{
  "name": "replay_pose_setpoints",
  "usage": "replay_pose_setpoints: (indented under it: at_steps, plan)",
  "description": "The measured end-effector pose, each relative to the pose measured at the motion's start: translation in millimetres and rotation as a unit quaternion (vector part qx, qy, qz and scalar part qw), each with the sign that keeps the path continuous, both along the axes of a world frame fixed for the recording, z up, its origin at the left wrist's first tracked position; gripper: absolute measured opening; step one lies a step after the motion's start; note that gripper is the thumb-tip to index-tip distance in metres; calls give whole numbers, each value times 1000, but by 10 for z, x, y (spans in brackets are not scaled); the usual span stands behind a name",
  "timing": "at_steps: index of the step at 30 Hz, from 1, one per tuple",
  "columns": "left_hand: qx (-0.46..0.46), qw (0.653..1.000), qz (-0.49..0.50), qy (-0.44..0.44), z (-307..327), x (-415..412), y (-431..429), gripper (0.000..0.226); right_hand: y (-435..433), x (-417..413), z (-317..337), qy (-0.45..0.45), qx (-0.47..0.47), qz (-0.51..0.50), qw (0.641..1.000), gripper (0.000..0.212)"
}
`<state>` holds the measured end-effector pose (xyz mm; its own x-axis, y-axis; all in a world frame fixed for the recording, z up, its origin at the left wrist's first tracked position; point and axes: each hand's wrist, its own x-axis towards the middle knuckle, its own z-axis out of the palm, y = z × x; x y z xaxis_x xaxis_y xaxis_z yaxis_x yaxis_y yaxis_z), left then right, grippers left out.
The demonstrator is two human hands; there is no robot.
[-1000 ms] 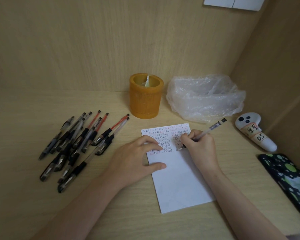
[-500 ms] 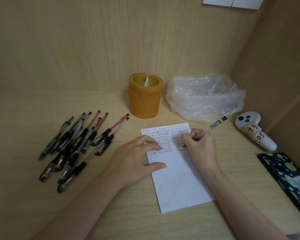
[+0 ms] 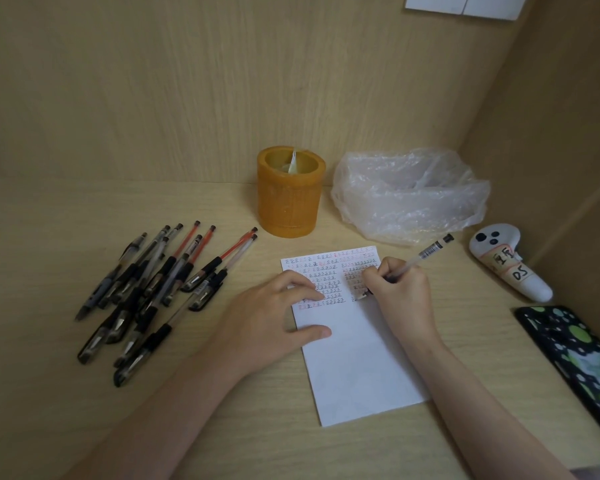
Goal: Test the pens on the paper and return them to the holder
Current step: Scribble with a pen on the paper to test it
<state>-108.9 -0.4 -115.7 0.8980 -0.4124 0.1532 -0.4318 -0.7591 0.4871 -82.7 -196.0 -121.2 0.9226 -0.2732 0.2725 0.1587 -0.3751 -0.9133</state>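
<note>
Pen (image 3: 426,253) is gripped by rt hand (image 3: 402,296) w/ tip on paper (image 3: 354,368), pinned by relaxed lft hand (image 3: 267,323); short light strokes advised, slip avoided.

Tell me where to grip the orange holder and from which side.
Wrap the orange holder round its mid wall, coming from its front-left: it stands upright as a plain cylinder, the wooden panel is close behind it and the plastic bag lies to its right.
</note>
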Motion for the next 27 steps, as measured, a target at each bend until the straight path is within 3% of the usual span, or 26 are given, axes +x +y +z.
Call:
replay_pose_setpoints:
  at_steps: [19, 27]
  plan:
    - [-4, 1000, 0, 1, 6, -1, -7, 47, 6, -4, -4, 1, 18, 16, 1000, 33]
    - [-8, 1000, -4, 1, 5, -4, -2, 48, -120, 76, 60, 0, 278, -42, 960, 43]
